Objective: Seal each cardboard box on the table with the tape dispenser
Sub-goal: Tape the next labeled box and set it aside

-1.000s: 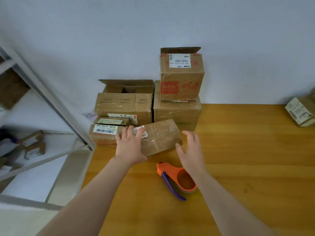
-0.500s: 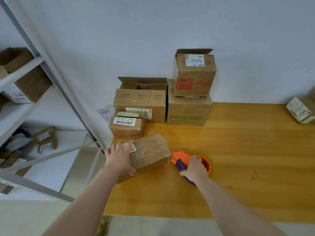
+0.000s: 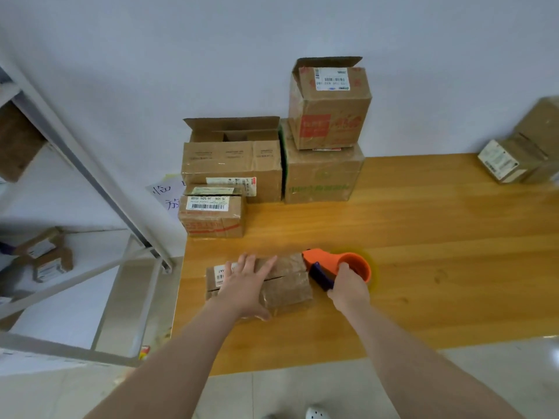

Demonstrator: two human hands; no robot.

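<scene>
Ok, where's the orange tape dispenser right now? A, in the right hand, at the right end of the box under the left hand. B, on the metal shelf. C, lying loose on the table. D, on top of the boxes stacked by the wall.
A: the right hand grips the tape dispenser with its nose at the right end of the box, which the left hand presses down.

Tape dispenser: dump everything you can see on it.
The tape dispenser looks like orange plastic, with a pointed nose, a round open hub and a dark purple handle. A yellowish blur rings the hub, probably the tape roll. The right hand grips the handle. It sits low over the table; whether it rests there is unclear. The nose points left at the right end of the box, seemingly touching it by the flap seam.
</scene>
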